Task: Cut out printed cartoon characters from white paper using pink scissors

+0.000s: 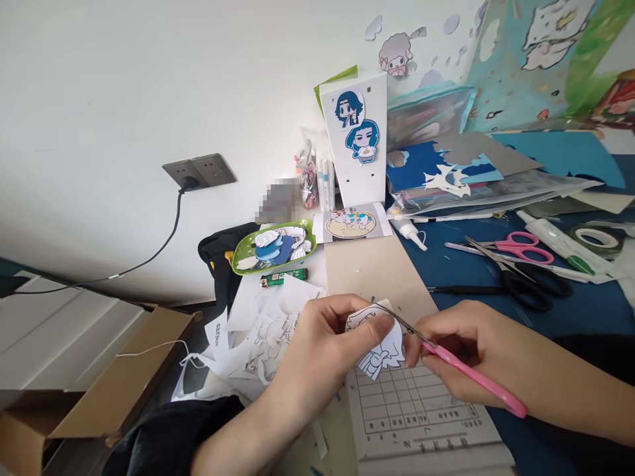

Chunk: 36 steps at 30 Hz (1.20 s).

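Observation:
Between thumb and fingers, my left hand (330, 340) pinches a paper cutout (381, 354) with a line-drawn cartoon figure. My right hand (461, 350) grips pink-handled scissors (476, 380), their blades at the paper's upper edge close to my left thumb. Below both hands lies a printed sheet (401, 413) with a table grid, partly covered by them. Left of my left hand, white paper scraps (270, 340) are heaped. Past them, a green tray (239, 262) holds several cut paper figures.
A green lighter (284, 277) lies before the tray. At right are black scissors (528, 281), other pink scissors (526, 246), a white glue bottle (409, 231) and a tape roll (595, 238). A white stand (354, 178) bears stickers. An open cardboard box (133, 360) sits at left.

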### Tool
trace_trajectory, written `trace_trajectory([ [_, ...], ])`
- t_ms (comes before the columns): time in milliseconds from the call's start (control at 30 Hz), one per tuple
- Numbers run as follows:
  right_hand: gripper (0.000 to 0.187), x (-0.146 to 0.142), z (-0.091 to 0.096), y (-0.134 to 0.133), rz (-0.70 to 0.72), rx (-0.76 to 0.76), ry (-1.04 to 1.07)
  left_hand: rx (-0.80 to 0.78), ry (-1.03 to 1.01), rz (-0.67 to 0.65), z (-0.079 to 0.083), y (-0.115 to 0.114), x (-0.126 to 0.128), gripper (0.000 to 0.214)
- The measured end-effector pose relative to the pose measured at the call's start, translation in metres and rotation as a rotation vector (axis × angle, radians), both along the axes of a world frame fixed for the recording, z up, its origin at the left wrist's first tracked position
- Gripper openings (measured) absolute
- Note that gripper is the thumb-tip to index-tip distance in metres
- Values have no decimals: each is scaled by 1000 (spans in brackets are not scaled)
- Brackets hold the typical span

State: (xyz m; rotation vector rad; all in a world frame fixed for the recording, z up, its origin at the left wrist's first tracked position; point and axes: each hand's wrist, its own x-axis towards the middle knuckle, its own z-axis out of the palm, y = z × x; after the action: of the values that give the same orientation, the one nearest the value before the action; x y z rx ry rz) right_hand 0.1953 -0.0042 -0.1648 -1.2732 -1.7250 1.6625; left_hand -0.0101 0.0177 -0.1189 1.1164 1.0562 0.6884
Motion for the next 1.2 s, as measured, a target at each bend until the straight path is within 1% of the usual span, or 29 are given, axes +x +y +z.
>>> trace_trajectory([
  [200, 28, -1, 7, 1, 23, -19, -21, 14, -5, -25, -2, 0, -1, 22],
  [400, 25, -3, 13, 3, 47, -3, -23, -10, 16, -19, -1, 1, -2, 22],
  [533, 26, -2, 14, 3, 43, -88, 47, -13, 15, -13, -1, 1, -1, 22],
  [600, 27, -2, 16, 4, 29, -106, 71, -29, 2, 3, -2, 0, 0, 24],
  [767, 23, -4, 16, 4, 4, -97, 88, -68, -86, 83, -4, 0, 3, 20],
  [900, 18, -5, 15, 1, 18, -53, 35, -66, -92, 100, -4, -1, 3, 19],
  [1067, 5, -5, 19, 0, 49, -49, 19, -55, -79, 63, -3, -2, 3, 20],
  [1200, 7, -5, 24, 0, 53, -49, 14, -46, -96, 11, -2, -2, 3, 21],
])
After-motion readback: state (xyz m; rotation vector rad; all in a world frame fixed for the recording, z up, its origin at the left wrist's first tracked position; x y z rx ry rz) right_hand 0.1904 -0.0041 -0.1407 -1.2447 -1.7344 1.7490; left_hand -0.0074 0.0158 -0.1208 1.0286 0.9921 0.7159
